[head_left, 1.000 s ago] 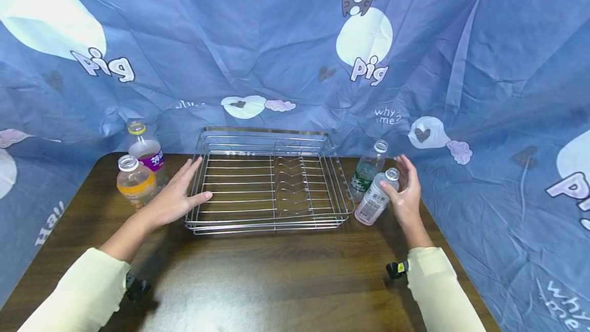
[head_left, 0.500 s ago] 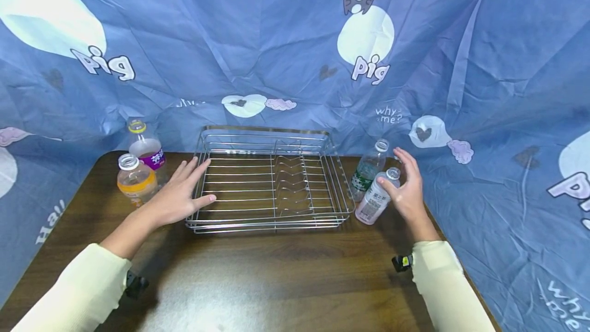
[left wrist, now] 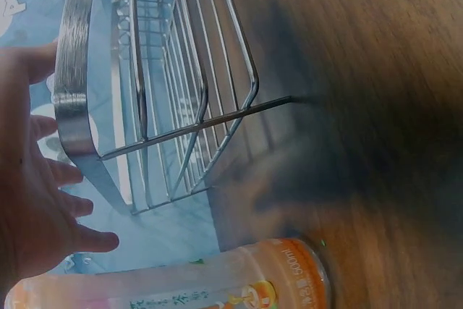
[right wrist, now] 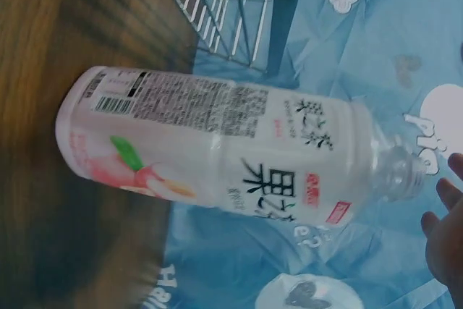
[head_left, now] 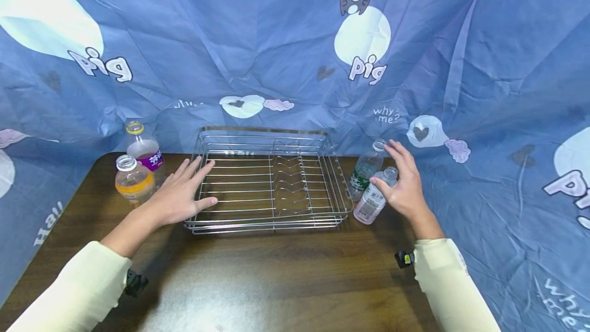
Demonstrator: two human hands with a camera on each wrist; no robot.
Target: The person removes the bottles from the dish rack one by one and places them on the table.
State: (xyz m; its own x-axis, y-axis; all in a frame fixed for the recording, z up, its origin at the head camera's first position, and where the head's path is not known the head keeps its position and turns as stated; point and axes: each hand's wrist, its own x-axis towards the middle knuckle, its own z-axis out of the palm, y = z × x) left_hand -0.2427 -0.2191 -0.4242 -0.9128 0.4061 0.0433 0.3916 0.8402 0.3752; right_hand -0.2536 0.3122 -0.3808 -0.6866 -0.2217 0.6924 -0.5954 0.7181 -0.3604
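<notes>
A silver wire dish rack [head_left: 244,183] stands on the table. Over its left edge spreads my left hand [head_left: 172,199], fingers straight; in the left wrist view those fingers lie beside the flat metal rim [left wrist: 72,70]. My right hand [head_left: 405,186] hovers at the top of a pink-and-white peach drink bottle [head_left: 372,201], fingers spread, apart from the bottle's neck [right wrist: 398,173] in the right wrist view. That capless bottle stands upright. Just behind it is a clear bottle with a green label [head_left: 361,173], partly hidden.
Left of the rack stand an orange-labelled bottle [head_left: 135,183] and a purple-labelled bottle [head_left: 145,155]. The brown wooden table [head_left: 276,270] runs back to a blue printed cloth [head_left: 276,40], which also hangs along the right side.
My right hand has shifted up, its fingers now further left above the bottles. My left hand has edged right over the rack's side. Rack and bottles have stayed in place.
</notes>
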